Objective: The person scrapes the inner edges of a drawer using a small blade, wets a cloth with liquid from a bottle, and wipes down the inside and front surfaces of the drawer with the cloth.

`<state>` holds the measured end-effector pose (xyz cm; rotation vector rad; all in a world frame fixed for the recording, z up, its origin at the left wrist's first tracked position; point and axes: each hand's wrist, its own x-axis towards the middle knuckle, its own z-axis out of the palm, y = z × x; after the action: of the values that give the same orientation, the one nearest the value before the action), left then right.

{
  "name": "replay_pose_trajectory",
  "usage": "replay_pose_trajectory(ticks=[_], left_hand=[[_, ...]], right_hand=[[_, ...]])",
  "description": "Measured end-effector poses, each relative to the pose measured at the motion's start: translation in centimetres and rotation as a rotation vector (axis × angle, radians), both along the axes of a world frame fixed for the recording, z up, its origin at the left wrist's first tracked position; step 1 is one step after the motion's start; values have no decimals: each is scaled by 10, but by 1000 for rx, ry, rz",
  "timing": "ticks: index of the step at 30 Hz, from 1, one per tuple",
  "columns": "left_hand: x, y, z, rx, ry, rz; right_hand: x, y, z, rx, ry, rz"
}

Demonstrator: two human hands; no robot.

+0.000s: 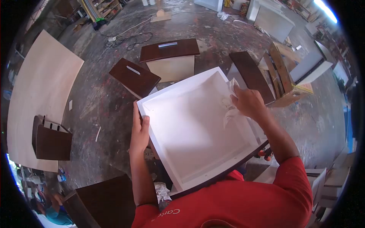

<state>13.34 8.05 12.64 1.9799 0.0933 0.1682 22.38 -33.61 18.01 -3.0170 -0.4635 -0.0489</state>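
A white drawer box (190, 117) with a dark front panel along its near edge lies tilted before my body, its open side up. My left hand (140, 131) grips the drawer's left wall near the far left corner, thumb inside the rim and fingers outside. At the right wall, my right hand (247, 100) is closed on a pale crumpled cloth (232, 84), which touches the top edge there. Some whitish material (231, 116) shows inside the drawer under this hand.
Dark-fronted drawers (135, 78) (170, 51) stand on the floor ahead, with another dark panel (251, 74) and a wooden crate (283, 72) at right. A plywood sheet (42, 95) is at left. Dark furniture (102, 201) is near left; another person (57, 214) is beyond it.
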Motion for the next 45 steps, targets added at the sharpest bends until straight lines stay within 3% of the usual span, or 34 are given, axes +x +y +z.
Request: replay_pose_trajectory(ticks=[14,23,30,32,36,38,43,45], left_hand=[[-71,-40,-4,-73,-60,-72],[-124,-47,-9,-62,-32,-119],[-141,-47,-2,76,-66,-121],[-138,-48,-4,67,-102,-119],[-112,-42,-20,199,-168,-17],[-83,-29,-34,215,-300,14],[-2,5,-8,71,-94,79],[9,7,-8,121,-82,87]], right_hand=[[-71,-25,1,179,104,-212],[-81,-29,-13,273,25,-207],[-81,-22,-11,394,19,-215],[-78,-28,-22,317,4,-219],[-83,-17,-12,476,138,-262],[-80,-12,-15,378,91,-230],[-65,-28,-41,344,41,-146],[-66,-30,-43,363,54,-151]])
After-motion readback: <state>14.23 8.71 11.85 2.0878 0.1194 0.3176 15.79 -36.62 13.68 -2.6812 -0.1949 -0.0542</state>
